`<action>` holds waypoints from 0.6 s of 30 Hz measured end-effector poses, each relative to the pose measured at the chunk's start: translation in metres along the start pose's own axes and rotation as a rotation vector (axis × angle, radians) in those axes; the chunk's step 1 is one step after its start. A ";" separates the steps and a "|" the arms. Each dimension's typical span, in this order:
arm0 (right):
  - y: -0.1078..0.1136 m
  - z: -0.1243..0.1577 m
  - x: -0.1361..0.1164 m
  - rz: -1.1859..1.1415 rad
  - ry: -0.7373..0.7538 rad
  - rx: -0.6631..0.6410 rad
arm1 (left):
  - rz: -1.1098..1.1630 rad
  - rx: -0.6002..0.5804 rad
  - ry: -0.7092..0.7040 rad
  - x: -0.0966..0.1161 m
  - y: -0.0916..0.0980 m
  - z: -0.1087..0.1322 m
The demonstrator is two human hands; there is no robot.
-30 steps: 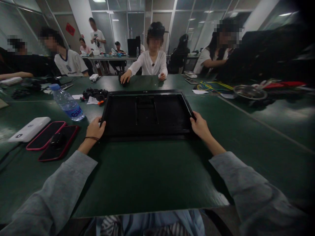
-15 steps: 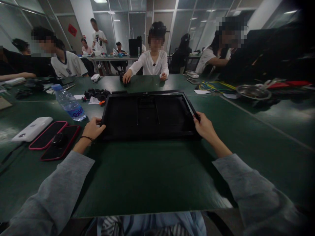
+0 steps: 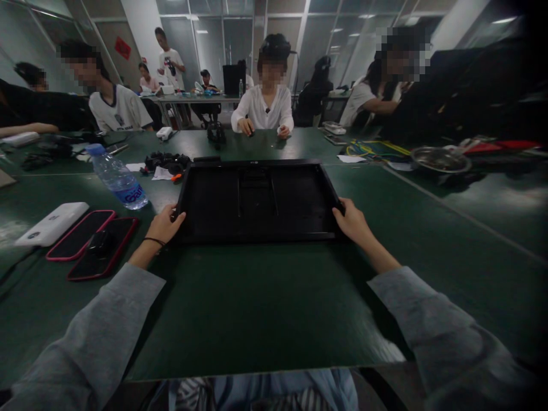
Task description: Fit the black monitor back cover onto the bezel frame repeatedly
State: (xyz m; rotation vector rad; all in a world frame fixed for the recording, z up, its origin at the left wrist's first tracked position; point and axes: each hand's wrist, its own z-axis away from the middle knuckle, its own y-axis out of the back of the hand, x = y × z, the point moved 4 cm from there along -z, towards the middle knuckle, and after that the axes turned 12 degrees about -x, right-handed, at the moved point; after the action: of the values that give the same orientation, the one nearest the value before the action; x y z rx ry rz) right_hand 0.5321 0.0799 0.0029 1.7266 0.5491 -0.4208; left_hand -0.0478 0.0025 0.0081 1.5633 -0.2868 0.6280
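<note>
A shallow black rectangular tray-like panel (image 3: 295,200) with raised rims and a recess in its middle lies on the green table before me. My left hand (image 3: 166,224) grips its left rim near the front corner, thumb on top. At the opposite end my right hand (image 3: 351,221) is closed around the right rim. The undersides of both hands' fingers are hidden by the panel and the rims. Just beyond my left hand stands a tilted-looking water bottle (image 3: 122,181) with a blue cap.
Left of my forearm lie two red-edged phones (image 3: 103,251), a small black object (image 3: 99,244) and a white power bank (image 3: 53,224). Black gear (image 3: 166,164) sits behind the bottle. Yellow-green cables (image 3: 372,149) and a metal bowl (image 3: 440,160) are at right. A person (image 3: 268,108) sits opposite.
The panel's right rim, which had a bright gap along it, now sits flat, with my right hand slightly shifted inward. The person opposite has drawn one hand back from a black object.
</note>
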 end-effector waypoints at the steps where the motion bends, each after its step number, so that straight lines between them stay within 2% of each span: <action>1: 0.000 0.000 0.000 -0.005 0.011 0.009 | -0.008 0.000 0.002 0.001 0.000 0.001; 9: -0.001 0.000 0.000 -0.008 0.022 0.017 | 0.013 0.012 0.016 -0.001 0.004 0.001; 18: -0.002 0.003 -0.003 -0.005 -0.016 0.006 | 0.034 0.032 0.043 -0.005 -0.001 -0.001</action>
State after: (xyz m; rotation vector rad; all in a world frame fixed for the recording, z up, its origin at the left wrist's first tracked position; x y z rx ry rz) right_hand 0.5282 0.0766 0.0022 1.7263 0.5416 -0.4395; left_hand -0.0519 0.0028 0.0049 1.5764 -0.2726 0.6951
